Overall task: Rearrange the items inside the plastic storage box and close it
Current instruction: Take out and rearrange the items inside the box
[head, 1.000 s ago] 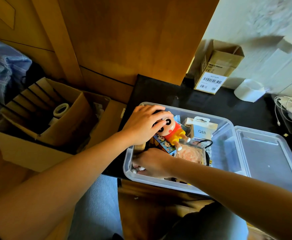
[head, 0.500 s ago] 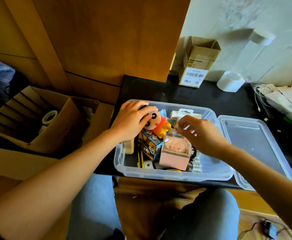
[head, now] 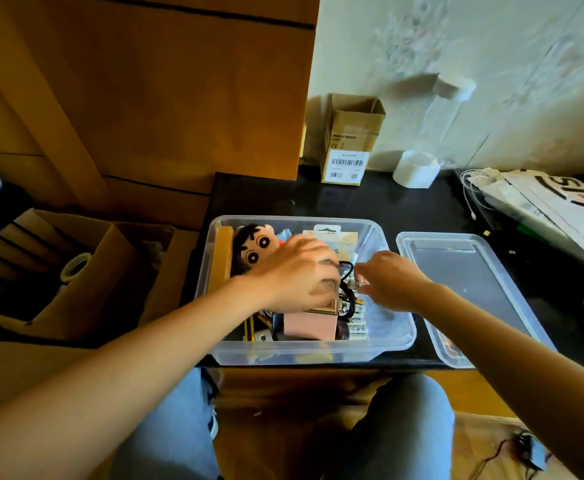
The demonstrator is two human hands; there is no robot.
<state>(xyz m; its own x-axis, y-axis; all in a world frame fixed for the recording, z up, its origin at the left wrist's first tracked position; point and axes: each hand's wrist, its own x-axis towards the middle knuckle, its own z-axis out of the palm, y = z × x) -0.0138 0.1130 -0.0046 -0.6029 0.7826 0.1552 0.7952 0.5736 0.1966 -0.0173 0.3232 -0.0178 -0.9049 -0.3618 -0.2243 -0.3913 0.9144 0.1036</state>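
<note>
Inside plastic storage box (head: 396, 336): left hand (head: 297, 271) grips pink box (head: 309, 325); right hand (head: 391, 284) pinches cable (head: 347, 292).

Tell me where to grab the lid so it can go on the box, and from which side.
Grip the lid by its near long edge, coming from the right with the right hand. It lies flat on the black tabletop, rim up, just right of the storage box. That raised rim gives fingers a lip to hook, and nothing rests on it.
</note>
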